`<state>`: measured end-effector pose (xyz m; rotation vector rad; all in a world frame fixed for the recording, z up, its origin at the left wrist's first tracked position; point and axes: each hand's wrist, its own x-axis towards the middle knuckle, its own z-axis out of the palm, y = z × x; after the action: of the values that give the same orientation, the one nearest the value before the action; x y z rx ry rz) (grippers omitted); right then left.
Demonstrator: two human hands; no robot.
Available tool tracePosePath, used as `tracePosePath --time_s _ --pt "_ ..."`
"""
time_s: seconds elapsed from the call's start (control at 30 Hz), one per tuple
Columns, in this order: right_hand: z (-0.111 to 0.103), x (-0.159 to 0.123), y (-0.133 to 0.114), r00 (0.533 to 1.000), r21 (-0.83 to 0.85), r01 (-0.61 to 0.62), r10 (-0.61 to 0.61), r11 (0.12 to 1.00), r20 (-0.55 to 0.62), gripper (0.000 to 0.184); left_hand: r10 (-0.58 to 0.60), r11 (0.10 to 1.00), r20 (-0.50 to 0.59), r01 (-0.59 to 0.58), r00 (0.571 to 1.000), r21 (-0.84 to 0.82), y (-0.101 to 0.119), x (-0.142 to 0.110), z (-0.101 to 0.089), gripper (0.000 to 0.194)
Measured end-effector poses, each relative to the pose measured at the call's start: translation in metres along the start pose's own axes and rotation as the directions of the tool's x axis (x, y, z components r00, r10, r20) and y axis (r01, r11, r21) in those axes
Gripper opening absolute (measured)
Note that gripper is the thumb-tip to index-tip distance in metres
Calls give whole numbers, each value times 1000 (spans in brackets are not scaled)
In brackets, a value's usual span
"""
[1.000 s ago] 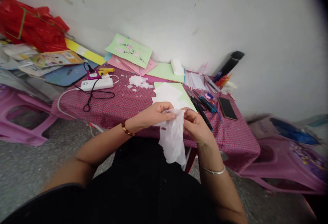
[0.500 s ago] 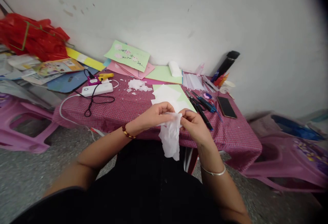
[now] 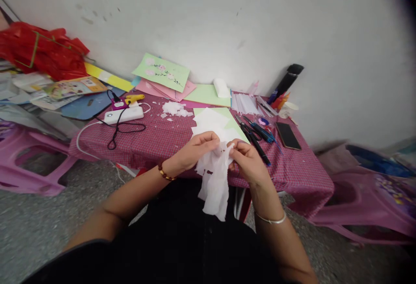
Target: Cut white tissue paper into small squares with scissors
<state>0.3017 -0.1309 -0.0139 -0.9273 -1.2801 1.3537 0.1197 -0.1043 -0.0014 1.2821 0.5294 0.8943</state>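
Observation:
A thin, crinkled white tissue with ragged edges hangs between my hands, in front of the table's near edge. My left hand is closed, pinching its upper left part between thumb and fingers. On the other side, my right hand pinches the upper right corner. A small gap shows in the tissue between the two grips. Just beyond my hands, white paper sheets lie over a light green sheet. A heap of torn white scraps rests further left on the checked tablecloth.
Scissors, a blue-handled tool and a phone lie to the right. White sticks are behind them. At left sit a power strip and a yellow glue gun. A green flower card leans at the back.
The tissue hangs lower and wider, and a gap has appeared in it near my fingers. My hands have shifted slightly apart. The camera view has tilted a little upward.

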Motion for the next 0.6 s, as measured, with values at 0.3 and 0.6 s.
tracePosePath --time_s 0.3,0.6 --pt "2 -1 -2 998 -134 -14 22 991 53 20 199 935 19 -195 980 297 8 0 5 17" --pt "5 -7 -13 990 -208 135 -138 969 -2 9 130 949 -99 -95 987 299 8 -1 15 19"
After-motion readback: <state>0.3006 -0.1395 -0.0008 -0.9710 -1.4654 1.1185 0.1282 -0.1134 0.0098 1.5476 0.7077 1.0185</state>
